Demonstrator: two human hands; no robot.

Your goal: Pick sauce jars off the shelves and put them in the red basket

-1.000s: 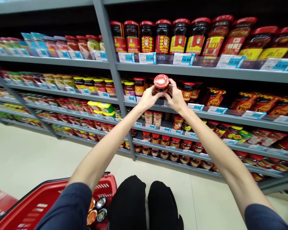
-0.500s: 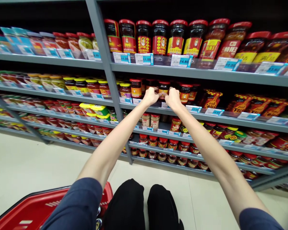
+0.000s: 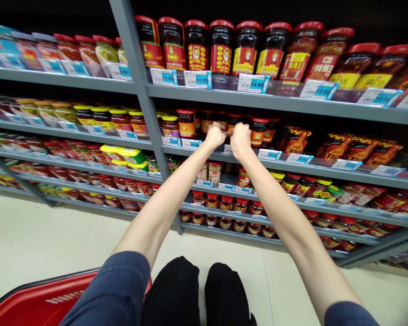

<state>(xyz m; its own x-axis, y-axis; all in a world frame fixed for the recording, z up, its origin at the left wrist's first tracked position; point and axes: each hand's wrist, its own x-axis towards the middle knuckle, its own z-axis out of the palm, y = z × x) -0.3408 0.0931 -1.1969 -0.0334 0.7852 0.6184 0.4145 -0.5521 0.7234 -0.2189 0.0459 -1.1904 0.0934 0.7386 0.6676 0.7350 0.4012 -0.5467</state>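
Note:
My left hand (image 3: 216, 135) and my right hand (image 3: 240, 139) reach side by side to the front of the middle shelf, knuckles up and fingers curled. Between and behind them shows a dark sauce jar (image 3: 233, 120) with a red lid, its lower part covered by my hands. Whatever my fingertips grip, if anything, is hidden. To the right of my right hand stands a red-lidded jar with an orange label (image 3: 258, 132). Left of my left hand are a similar orange-labelled jar (image 3: 187, 124) and a yellow-lidded jar (image 3: 170, 126).
Taller red-lidded jars (image 3: 221, 47) line the shelf above. Orange-and-black pouches (image 3: 297, 141) stand farther right. A grey upright (image 3: 141, 86) divides the shelving. Price tags (image 3: 270, 154) run along the shelf edges. A red basket or cart (image 3: 41, 299) is at lower left, beside my knees.
My fingers flanked an orange-labelled jar; now my hands are more closed, and my right hand covers the spot in front of it. The view has shifted slightly.

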